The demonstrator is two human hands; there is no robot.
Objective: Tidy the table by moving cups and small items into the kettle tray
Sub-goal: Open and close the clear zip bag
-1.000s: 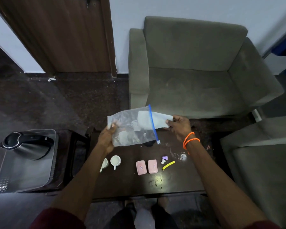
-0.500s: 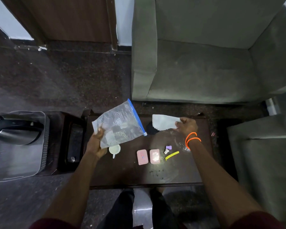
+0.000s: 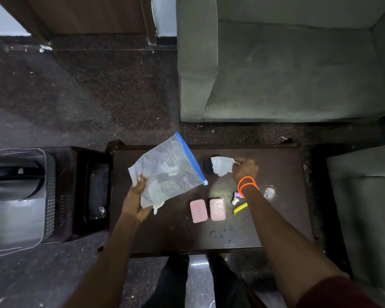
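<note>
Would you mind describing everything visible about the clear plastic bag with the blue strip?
The zip bag is clear, crinkled plastic with a blue closure strip along its upper right edge, ending in a small tab. The left hand pinches its lower left corner, holding it tilted above the dark table. Pale contents show faintly through; a white cup beneath is mostly hidden.

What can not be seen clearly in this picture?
- Cup, head view: mostly hidden behind the bag held by the left hand.
- Kettle: cut off by the left edge.
- Dark round thing: partly covered by the paper in the right hand.
- Box label: too small to read.
</note>
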